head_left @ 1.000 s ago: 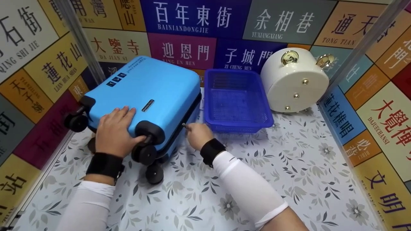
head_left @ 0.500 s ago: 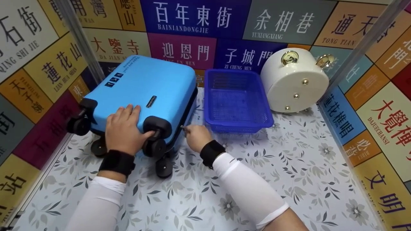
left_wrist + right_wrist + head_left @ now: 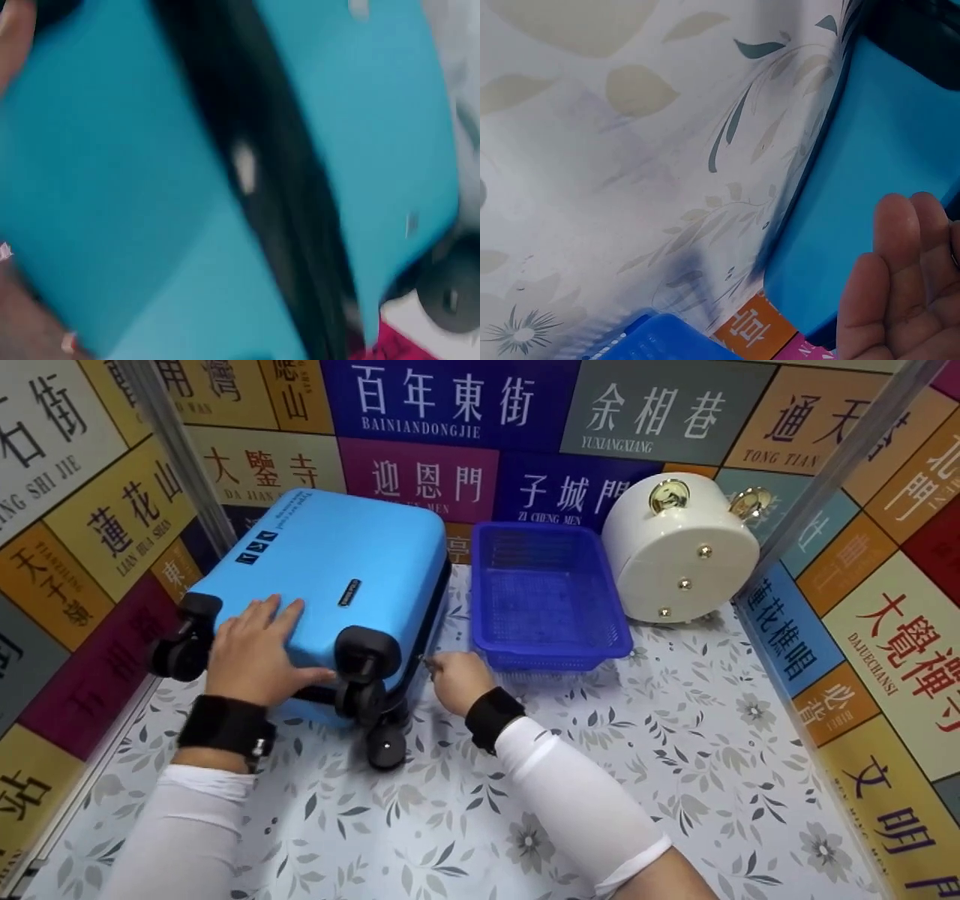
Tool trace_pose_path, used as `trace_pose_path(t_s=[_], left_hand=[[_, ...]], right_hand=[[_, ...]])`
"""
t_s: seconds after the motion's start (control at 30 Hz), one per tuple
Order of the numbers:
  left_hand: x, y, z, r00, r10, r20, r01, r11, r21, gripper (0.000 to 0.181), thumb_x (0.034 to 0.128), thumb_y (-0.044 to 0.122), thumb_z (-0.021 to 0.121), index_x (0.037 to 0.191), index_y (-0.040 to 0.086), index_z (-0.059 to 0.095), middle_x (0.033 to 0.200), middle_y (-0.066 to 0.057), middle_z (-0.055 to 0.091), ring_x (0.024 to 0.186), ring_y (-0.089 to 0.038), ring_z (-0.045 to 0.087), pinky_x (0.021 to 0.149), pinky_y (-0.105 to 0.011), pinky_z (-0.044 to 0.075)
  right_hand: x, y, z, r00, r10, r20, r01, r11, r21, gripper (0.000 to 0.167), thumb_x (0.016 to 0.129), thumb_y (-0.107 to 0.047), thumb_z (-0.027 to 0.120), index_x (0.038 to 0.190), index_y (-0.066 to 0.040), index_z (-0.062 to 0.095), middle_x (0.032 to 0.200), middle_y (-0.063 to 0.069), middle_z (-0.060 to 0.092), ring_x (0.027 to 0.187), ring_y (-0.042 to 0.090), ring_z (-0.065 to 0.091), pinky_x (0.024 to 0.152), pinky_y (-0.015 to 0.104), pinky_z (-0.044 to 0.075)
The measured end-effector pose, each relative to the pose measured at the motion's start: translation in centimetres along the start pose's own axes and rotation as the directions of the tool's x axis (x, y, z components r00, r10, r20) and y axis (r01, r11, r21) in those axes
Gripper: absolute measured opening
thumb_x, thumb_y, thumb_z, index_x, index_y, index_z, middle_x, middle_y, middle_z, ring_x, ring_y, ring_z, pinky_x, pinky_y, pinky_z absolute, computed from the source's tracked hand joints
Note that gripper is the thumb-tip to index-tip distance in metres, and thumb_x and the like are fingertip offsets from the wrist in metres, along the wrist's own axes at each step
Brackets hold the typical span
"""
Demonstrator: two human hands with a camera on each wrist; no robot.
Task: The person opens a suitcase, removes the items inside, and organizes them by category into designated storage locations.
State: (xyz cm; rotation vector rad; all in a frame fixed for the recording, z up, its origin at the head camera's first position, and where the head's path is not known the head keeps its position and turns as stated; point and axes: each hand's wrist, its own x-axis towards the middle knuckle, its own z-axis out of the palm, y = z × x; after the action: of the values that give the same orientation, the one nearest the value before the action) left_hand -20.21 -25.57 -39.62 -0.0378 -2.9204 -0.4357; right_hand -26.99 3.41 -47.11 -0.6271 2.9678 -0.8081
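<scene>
A light blue suitcase lies flat on its side, its black wheels towards me. My left hand rests on its near edge, fingers spread over the top and thumb extended near the wheel mount. At the right side, my right hand pinches a small metal zipper pull beside the dark zipper band. In the left wrist view, this black zipper band crosses the suitcase, blurred. Curled fingers of the right hand show against the blue shell in the right wrist view; the zipper pull is hidden there.
A blue plastic basket stands just right of the suitcase. Beyond it is a round cream case with gold fittings, against the back right corner. Printed panels wall the left, back and right sides. A floral cloth covers the table.
The suitcase has turned slightly, its far end swinging left and its near right corner shifting right. My left hand moved right with it, then slid back left. My right hand stays almost in place.
</scene>
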Motion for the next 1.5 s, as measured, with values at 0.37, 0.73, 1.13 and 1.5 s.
trace_pose_path(t_s=[0.37,0.73,1.13,1.5], left_hand=[[-1.0,-5.7,-0.7,0.979,-0.190,-0.080,0.190,0.982,-0.005,0.128,0.0698,0.078,0.082,0.170,0.027,0.021,0.168,-0.034,0.020,0.141,-0.065,0.031,0.112,-0.080,0.020],[-1.0,-5.3,0.6,0.970,-0.190,-0.154,0.200,0.979,0.049,0.132,0.0701,0.082,0.079,0.170,0.019,0.020,0.142,-0.042,0.047,0.128,-0.062,0.038,0.106,-0.077,0.026],[0.5,-6.5,-1.1,0.979,-0.175,-0.108,0.172,0.984,-0.037,0.135,0.0570,0.079,0.090,0.161,0.011,0.037,0.159,-0.038,0.028,0.127,-0.067,0.041,0.105,-0.081,0.030],[0.3,-6.5,-0.8,0.973,-0.222,-0.062,0.226,0.973,0.056,0.145,0.0576,0.097,0.072,0.171,0.026,0.016,0.164,-0.042,0.020,0.112,-0.069,0.048,0.100,-0.081,0.031]], right_hand=[[0.0,0.1,0.4,1.000,0.003,-0.015,-0.004,1.000,-0.029,0.024,0.103,-0.013,0.056,0.103,-0.012,0.080,0.095,0.004,0.081,0.091,0.029,0.078,0.081,0.045,0.061],[-0.1,0.3,0.5,1.000,0.007,-0.030,-0.008,1.000,-0.023,0.024,0.103,-0.011,0.056,0.098,-0.010,0.079,0.098,0.007,0.082,0.096,0.032,0.078,0.083,0.046,0.061],[-0.1,0.1,0.7,1.000,0.021,-0.001,-0.021,1.000,-0.005,0.023,0.104,-0.014,0.056,0.100,-0.011,0.079,0.097,0.005,0.081,0.093,0.029,0.077,0.081,0.044,0.060],[-0.3,0.0,0.6,0.999,0.032,-0.019,-0.032,0.999,-0.014,0.023,0.103,-0.015,0.056,0.094,-0.013,0.077,0.093,0.005,0.080,0.089,0.030,0.077,0.077,0.045,0.060]])
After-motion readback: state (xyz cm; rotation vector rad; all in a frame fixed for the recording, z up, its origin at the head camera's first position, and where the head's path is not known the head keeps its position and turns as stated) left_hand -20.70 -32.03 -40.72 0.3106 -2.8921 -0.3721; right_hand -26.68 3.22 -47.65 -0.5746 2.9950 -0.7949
